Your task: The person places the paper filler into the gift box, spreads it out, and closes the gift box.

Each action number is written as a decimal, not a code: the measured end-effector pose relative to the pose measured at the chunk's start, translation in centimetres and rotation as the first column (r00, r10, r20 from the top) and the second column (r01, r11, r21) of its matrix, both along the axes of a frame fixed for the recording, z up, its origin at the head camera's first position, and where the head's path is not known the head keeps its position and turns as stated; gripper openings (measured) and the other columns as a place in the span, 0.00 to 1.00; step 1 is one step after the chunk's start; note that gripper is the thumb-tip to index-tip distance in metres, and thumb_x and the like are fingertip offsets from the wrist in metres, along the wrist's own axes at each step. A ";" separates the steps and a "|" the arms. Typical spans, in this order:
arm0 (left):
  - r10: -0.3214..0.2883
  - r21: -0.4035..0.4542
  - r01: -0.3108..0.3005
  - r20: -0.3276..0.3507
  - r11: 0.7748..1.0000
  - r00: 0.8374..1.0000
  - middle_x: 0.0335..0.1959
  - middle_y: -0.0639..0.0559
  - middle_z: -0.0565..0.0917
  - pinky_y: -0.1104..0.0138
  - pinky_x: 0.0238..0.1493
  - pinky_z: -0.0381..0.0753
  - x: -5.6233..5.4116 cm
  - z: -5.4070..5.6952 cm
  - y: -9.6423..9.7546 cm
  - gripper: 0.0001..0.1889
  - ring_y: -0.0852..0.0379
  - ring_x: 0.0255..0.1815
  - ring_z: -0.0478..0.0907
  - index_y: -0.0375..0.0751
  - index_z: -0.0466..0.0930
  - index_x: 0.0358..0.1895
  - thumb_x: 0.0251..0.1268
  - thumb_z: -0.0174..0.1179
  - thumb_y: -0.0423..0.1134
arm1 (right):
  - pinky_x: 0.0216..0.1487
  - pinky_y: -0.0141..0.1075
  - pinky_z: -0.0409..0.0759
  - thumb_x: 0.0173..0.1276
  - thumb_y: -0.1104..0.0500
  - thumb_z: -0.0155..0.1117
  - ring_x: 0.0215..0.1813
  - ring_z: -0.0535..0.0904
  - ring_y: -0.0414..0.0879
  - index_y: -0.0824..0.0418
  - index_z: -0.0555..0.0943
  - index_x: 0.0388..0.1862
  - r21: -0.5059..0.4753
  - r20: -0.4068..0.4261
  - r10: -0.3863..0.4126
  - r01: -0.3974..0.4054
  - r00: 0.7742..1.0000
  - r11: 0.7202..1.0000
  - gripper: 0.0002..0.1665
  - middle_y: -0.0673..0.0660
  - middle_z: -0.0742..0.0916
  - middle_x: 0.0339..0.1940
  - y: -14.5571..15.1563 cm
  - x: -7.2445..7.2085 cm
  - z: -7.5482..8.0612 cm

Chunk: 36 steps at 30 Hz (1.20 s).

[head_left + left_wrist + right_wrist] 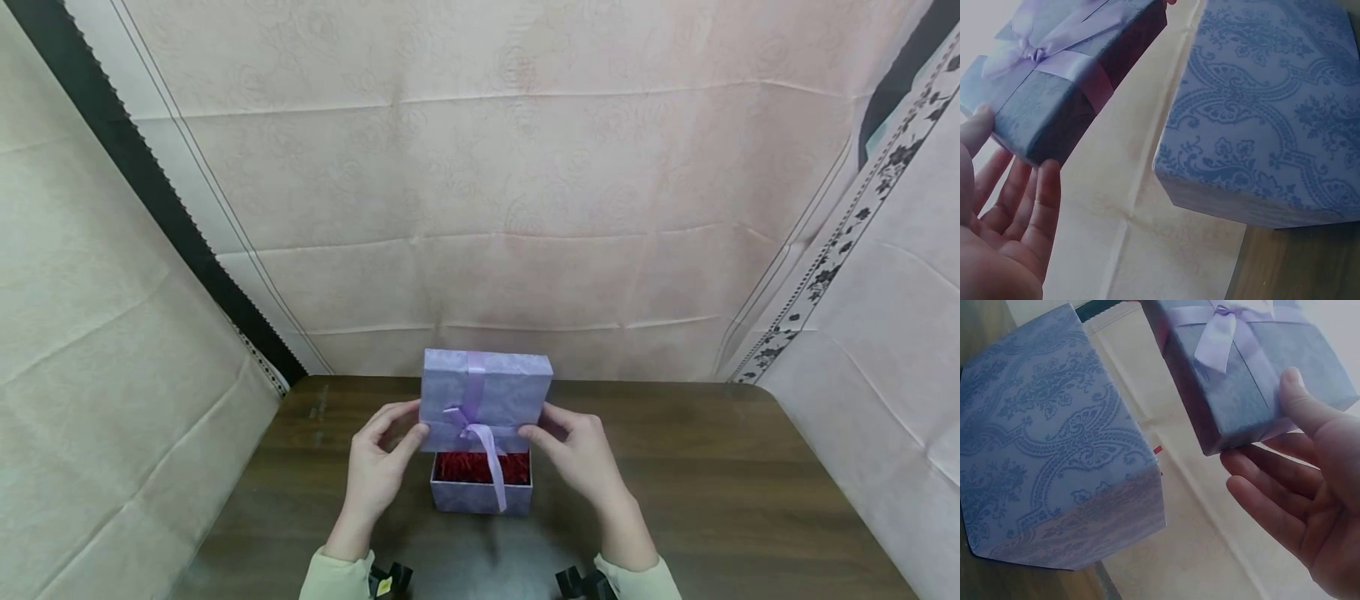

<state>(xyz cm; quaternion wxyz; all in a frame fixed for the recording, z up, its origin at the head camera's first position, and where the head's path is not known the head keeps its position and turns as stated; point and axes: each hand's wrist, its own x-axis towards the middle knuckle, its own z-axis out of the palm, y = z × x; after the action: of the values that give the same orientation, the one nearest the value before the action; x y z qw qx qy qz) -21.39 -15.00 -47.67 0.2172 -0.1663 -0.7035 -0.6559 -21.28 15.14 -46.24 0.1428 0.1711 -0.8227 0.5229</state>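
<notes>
Between both hands is a lavender gift box lid [495, 392] with a purple ribbon bow [1036, 55], tilted so its top faces me. My left hand [377, 458] pinches its left edge, thumb on the top and fingers beneath. At the opposite edge my right hand [581, 454] grips it the same way, as the right wrist view [1329, 462] confirms. Just below the lid stands the patterned box base [480, 498], uncovered, with dark red shredded filling [472, 468] inside. One ribbon tail hangs down across the base's front in the head view. The lid hides the base's back part.
The box stands on a dark brown wooden table [720, 500]. Pale cloth [525, 192] hangs behind the table and on both sides. Black wrist mounts [390, 579] sit by the sleeve cuffs at the lower edge.
</notes>
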 end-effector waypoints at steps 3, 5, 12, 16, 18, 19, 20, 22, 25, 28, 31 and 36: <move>0.039 0.018 -0.039 0.048 0.999 0.998 0.48 0.48 0.89 0.71 0.42 0.86 0.0 0.0 0.1 0.14 0.57 0.49 0.86 0.38 0.91 0.55 0.68 0.73 0.27 | 0.54 0.47 0.88 0.70 0.48 0.78 0.54 0.91 0.49 0.60 0.87 0.67 0.007 0.044 0.012 -0.012 0.999 1.000 0.30 0.56 0.92 0.55 -0.1 0.1 0.1; 0.060 0.022 -0.061 0.077 0.998 0.995 0.45 0.48 0.89 0.72 0.39 0.84 0.0 0.0 0.1 0.13 0.57 0.45 0.85 0.38 0.92 0.55 0.68 0.73 0.29 | 0.55 0.47 0.88 0.71 0.47 0.77 0.55 0.90 0.50 0.60 0.86 0.69 0.011 0.079 0.006 -0.007 0.997 1.000 0.32 0.55 0.92 0.56 -0.2 0.1 0.1; 0.086 0.023 -0.091 0.170 0.996 0.982 0.40 0.48 0.89 0.70 0.30 0.83 -0.2 -0.3 0.3 0.13 0.58 0.34 0.84 0.39 0.92 0.54 0.68 0.75 0.33 | 0.53 0.46 0.89 0.71 0.47 0.78 0.49 0.90 0.46 0.62 0.82 0.72 0.053 0.163 -0.014 0.005 0.987 0.999 0.36 0.54 0.93 0.51 -0.5 0.0 0.0; 0.082 -0.014 -0.081 0.213 0.997 0.974 0.38 0.46 0.89 0.66 0.26 0.84 -0.2 -0.3 0.4 0.14 0.57 0.28 0.81 0.37 0.92 0.55 0.68 0.75 0.36 | 0.53 0.47 0.89 0.70 0.46 0.79 0.49 0.90 0.46 0.65 0.79 0.75 0.061 0.186 -0.037 0.026 0.982 0.998 0.41 0.55 0.93 0.51 -0.5 0.0 0.1; 0.079 -0.040 -0.072 0.234 0.997 0.969 0.38 0.46 0.89 0.63 0.26 0.84 -0.3 -0.4 0.4 0.15 0.56 0.26 0.80 0.38 0.92 0.55 0.69 0.76 0.38 | 0.53 0.47 0.89 0.70 0.46 0.79 0.51 0.90 0.48 0.65 0.77 0.77 0.059 0.209 -0.051 0.039 0.977 0.997 0.43 0.55 0.92 0.53 -0.5 0.0 0.1; 0.077 -0.053 -0.066 0.247 0.996 0.966 0.37 0.47 0.89 0.62 0.26 0.84 -0.3 -0.4 0.4 0.15 0.55 0.25 0.80 0.38 0.92 0.55 0.69 0.76 0.39 | 0.53 0.47 0.89 0.70 0.45 0.79 0.51 0.90 0.48 0.64 0.76 0.78 0.060 0.223 -0.057 0.045 0.973 0.997 0.44 0.56 0.92 0.54 -0.5 0.0 0.1; 0.075 -0.065 -0.060 0.261 0.996 0.963 0.36 0.47 0.89 0.61 0.26 0.84 -0.3 -0.5 0.5 0.16 0.54 0.24 0.80 0.39 0.92 0.55 0.69 0.76 0.40 | 0.52 0.47 0.89 0.70 0.45 0.79 0.51 0.90 0.49 0.63 0.75 0.79 0.060 0.235 -0.062 0.049 0.970 0.997 0.45 0.56 0.91 0.55 -0.5 0.0 0.1; 0.069 -0.084 -0.046 0.285 0.995 0.956 0.35 0.47 0.89 0.59 0.26 0.84 -0.4 -0.6 0.5 0.17 0.53 0.22 0.80 0.38 0.91 0.56 0.69 0.76 0.42 | 0.49 0.45 0.90 0.70 0.45 0.79 0.51 0.90 0.49 0.62 0.74 0.80 0.064 0.257 -0.068 0.053 0.964 0.997 0.46 0.57 0.91 0.58 -0.5 0.0 0.1; 0.059 -0.100 -0.027 0.330 0.995 0.942 0.34 0.47 0.89 0.56 0.26 0.85 -0.4 -0.7 0.5 0.19 0.53 0.22 0.80 0.38 0.91 0.58 0.70 0.75 0.44 | 0.40 0.41 0.87 0.71 0.45 0.78 0.47 0.90 0.49 0.60 0.72 0.81 0.068 0.280 -0.064 0.047 0.958 0.997 0.46 0.59 0.89 0.60 -0.5 -0.1 0.0; 0.050 -0.104 -0.013 0.369 0.994 0.928 0.34 0.46 0.89 0.57 0.26 0.86 -0.5 -0.8 0.5 0.20 0.53 0.22 0.80 0.36 0.90 0.59 0.71 0.75 0.44 | 0.35 0.38 0.83 0.71 0.45 0.77 0.45 0.90 0.49 0.60 0.72 0.82 0.068 0.295 -0.056 0.037 0.954 0.997 0.46 0.59 0.89 0.62 -0.5 -0.1 -0.1; 0.043 -0.106 -0.002 0.393 0.994 0.918 0.33 0.46 0.88 0.59 0.26 0.85 -0.6 -0.9 0.6 0.21 0.50 0.23 0.80 0.35 0.90 0.59 0.71 0.74 0.45 | 0.35 0.37 0.85 0.72 0.46 0.78 0.45 0.90 0.47 0.60 0.72 0.82 0.062 0.313 -0.047 0.029 0.948 0.998 0.46 0.59 0.88 0.63 -0.5 -0.1 -0.3; 0.046 -0.131 0.010 0.416 0.991 0.908 0.32 0.47 0.87 0.60 0.25 0.84 -0.6 -1.1 0.6 0.22 0.50 0.21 0.79 0.34 0.89 0.60 0.73 0.72 0.46 | 0.40 0.41 0.90 0.71 0.48 0.78 0.41 0.90 0.44 0.62 0.71 0.82 0.044 0.353 -0.029 0.014 0.935 0.999 0.46 0.60 0.86 0.66 -0.5 -0.1 -0.4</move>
<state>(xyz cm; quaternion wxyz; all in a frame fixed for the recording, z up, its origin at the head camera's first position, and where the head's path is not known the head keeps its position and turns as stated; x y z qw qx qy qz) -21.95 -14.42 -48.72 0.0563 -0.0294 -0.7764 -0.6270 -21.40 14.61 -46.68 -0.0051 0.0683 -0.8474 0.5265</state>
